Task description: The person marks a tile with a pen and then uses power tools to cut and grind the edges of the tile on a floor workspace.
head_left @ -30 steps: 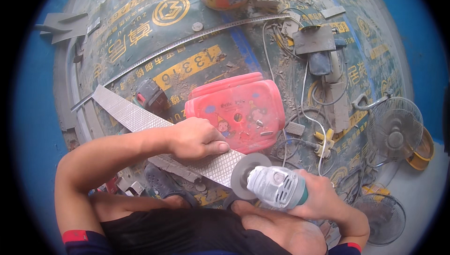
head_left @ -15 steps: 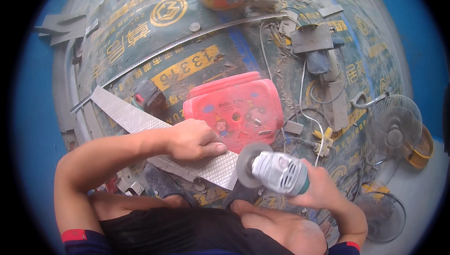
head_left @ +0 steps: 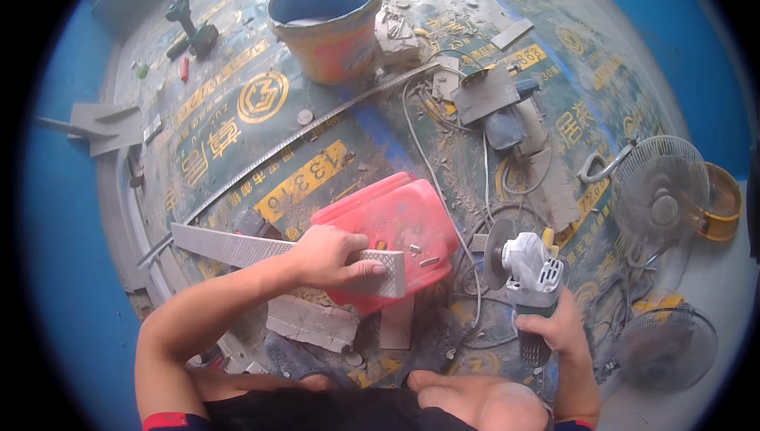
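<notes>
My left hand [head_left: 331, 258] grips a long, narrow strip of tile [head_left: 233, 247] with a textured back, close to its right end. That strip is tilted above a red plastic stool [head_left: 423, 229], whose top carries dust and small chips. Off to the right, my right hand [head_left: 556, 322] is closed round the body of a white and dark angle grinder [head_left: 532, 273]. The grinder's round disc [head_left: 499, 253] stands apart from the tile, on the side facing the stool. Whether the disc is spinning cannot be told.
A paint-stained bucket [head_left: 328, 35], a cordless drill [head_left: 190, 23] and a long metal straightedge [head_left: 309, 132] lie beyond the stool. Cables [head_left: 431, 170] snake across the dusty floor covering. Right of me stands a fan [head_left: 661, 193]; a broken tile piece [head_left: 313, 322] lies by my feet.
The tile strip has been lifted and turned on edge by my left hand. My right hand has drawn the grinder away to the right, its head now pointing up. The view has shifted too.
</notes>
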Available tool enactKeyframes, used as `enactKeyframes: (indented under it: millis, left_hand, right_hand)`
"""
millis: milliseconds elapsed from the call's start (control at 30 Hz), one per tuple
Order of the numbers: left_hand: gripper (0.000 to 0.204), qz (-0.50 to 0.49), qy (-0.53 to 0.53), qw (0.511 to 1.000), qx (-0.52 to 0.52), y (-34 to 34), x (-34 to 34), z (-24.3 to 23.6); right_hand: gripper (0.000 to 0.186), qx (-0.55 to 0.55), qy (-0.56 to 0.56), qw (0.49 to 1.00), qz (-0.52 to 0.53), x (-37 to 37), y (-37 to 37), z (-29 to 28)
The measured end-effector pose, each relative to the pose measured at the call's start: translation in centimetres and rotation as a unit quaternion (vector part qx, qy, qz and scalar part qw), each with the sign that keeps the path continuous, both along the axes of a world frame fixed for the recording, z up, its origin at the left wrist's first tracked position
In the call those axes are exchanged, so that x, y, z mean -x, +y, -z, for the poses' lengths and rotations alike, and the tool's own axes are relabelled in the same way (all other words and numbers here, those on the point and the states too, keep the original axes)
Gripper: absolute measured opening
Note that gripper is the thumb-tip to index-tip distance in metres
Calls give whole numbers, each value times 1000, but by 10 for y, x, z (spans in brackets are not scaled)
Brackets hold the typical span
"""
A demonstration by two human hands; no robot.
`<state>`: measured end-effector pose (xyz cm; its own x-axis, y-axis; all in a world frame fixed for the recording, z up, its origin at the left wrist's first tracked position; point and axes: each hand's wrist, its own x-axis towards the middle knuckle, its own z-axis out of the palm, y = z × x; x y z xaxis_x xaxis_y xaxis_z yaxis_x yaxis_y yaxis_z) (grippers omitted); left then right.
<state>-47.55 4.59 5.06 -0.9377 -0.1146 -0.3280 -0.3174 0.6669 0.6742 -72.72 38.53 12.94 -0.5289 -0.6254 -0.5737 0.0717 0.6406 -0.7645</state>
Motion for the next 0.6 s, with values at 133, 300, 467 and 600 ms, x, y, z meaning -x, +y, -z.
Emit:
enactKeyframes:
  millis: [133,300,467,600]
  left_hand:
    - [43,4,32,999,39,-10,10,-1]
    - [29,-14,78,996,46,-10,6,-1]
    - [31,36,300,939,166,34,29,-56]
    - [32,214,335,917,22,126,85,-82]
  right_hand:
    - [70,17,-44,998,47,-7,18,13]
    - [61,86,-100,982,133,-14,22,27]
    - [51,160,-207,938,227,-8,16,38]
    - [46,261,-374,829,323,7,17,71]
